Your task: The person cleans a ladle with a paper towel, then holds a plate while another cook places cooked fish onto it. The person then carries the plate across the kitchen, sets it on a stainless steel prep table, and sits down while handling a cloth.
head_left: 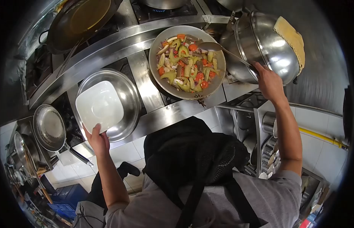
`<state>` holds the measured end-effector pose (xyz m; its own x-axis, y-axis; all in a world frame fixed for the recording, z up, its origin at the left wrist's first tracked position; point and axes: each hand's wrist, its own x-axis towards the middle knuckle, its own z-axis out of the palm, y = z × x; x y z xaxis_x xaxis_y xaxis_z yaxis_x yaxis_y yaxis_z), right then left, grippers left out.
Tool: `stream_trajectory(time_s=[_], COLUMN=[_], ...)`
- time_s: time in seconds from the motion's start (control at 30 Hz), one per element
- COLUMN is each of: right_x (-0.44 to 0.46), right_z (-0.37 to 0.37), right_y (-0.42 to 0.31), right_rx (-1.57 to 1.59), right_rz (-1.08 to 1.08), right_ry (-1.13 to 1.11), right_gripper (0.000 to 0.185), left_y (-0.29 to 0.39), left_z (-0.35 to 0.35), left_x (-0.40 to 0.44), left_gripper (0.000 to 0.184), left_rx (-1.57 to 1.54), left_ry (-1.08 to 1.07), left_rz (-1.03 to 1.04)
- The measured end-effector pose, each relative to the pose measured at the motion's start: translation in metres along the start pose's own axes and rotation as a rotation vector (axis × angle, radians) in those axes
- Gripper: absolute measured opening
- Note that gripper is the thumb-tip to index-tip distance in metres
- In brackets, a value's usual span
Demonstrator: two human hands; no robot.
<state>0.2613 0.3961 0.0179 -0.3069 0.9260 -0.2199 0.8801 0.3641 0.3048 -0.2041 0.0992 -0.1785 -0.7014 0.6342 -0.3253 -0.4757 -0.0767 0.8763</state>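
My left hand (97, 140) grips the near edge of a white square bowl (100, 106), which is over a wide steel basin (132, 99) on the stove. In my right hand (269, 81) is the dark handle of a long metal spoon (210, 46). The spoon's head is over the upper right part of a round pan (156, 72). Mixed cooked vegetables (186, 68), green, orange and red pieces among them, fill much of that pan. The inside of the bowl looks white, with no food visible in it.
A large steel pot (241, 45) with a yellow cloth (292, 40) stands right of the pan. At the left are a frying pan (49, 127) and a dark wok (80, 22). A burner flame (158, 10) shows at the top. Another person's shoe (129, 169) is at lower left.
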Motion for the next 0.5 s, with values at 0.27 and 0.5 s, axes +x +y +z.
stream_trajectory(time_s=[0.27,0.5], right_x=[0.008,0.031], right_z=[0.002,0.011], right_y=[-0.01,-0.004], right_rx=[-0.028,-0.085], right_rz=[0.076,-0.014], right_ry=[-0.01,0.028], right_gripper=[0.053,0.061], left_y=[-0.008,-0.017], left_z=[0.027,0.067], left_x=[0.039,0.044], left_gripper=[0.061,0.062], left_rx=[-0.005,0.004], left_ry=[-0.086,-0.121], left_rz=[-0.043,-0.03])
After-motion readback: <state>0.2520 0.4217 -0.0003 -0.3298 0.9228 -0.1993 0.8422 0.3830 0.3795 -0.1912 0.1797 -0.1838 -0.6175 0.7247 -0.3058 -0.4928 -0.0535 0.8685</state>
